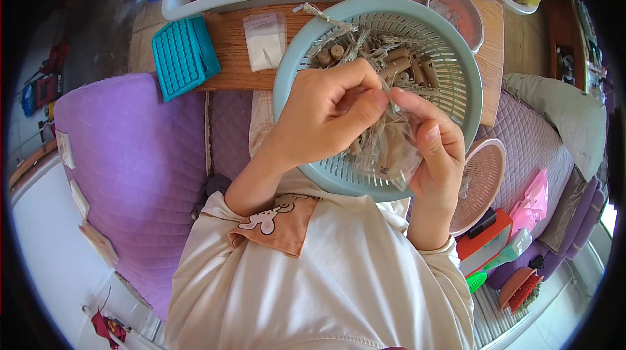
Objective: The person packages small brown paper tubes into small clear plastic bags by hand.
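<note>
Clear bag (395,158) over green basket (472,79): my left hand (332,109) pinched tight at its top, right hand (438,148) half-curled, gripping its side.

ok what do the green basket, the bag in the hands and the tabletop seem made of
Basket: likely moulded plastic, smooth and satiny, with regular slots. Bag: probably thin plastic film, clear, shiny, crinkled, contents showing through. Tabletop: wood or wood-look, brown grain visible.

The bag (398,151) is glossy plastic, the basket (451,76) matt plastic.
</note>
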